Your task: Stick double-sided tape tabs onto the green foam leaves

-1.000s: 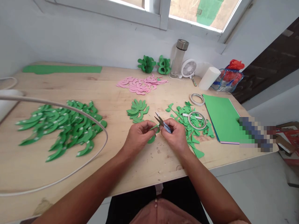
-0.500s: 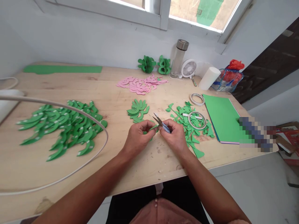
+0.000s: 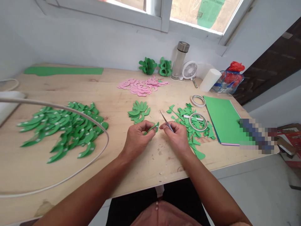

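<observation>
Wooden table (image 3: 145, 166), diagonal scissors (image 3: 167, 124), blades (image 3: 164, 117) forward and left

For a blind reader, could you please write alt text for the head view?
The left hand holds a bent green paper piece and the right hand holds dark pointed scissors, above a pale wooden table with curved green paper cutouts and pink paper cutouts.

Bottle (image 3: 179, 62) beside white fan (image 3: 189, 69)
</observation>
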A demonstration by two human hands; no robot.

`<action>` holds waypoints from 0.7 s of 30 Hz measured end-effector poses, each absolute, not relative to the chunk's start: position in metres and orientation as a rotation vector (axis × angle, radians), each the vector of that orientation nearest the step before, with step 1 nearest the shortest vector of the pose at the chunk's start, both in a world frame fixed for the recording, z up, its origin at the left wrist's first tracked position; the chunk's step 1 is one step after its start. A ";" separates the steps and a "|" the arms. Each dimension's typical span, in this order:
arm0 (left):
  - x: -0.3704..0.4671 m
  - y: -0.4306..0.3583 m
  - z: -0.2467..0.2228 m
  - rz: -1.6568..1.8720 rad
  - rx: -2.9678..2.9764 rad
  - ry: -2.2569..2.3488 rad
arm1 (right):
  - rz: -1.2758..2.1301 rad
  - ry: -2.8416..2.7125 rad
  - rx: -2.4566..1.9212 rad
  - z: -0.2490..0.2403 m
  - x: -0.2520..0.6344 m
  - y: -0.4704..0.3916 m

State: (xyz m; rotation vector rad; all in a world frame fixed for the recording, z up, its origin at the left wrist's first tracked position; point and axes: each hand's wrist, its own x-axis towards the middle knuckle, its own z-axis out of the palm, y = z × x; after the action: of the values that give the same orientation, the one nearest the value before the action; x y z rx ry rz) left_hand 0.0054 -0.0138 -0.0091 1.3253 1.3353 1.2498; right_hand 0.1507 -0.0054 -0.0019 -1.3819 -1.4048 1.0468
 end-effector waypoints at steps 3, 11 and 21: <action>0.005 -0.013 -0.007 1.250 1.210 1.283 | 1.058 -1.366 -1.356 -0.001 0.152 -0.004; 0.009 -0.014 0.002 1.196 1.055 1.178 | 1.171 -1.306 -1.246 -0.001 0.148 -0.004; 0.009 -0.015 0.002 1.164 1.101 1.120 | 1.193 -1.209 -1.266 -0.001 0.151 -0.003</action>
State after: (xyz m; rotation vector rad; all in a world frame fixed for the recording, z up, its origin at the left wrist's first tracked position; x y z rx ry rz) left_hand 0.0088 -0.0149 0.0023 1.1010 1.1197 1.1636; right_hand 0.1510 -0.0029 -0.0013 -1.2665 -1.2094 1.1928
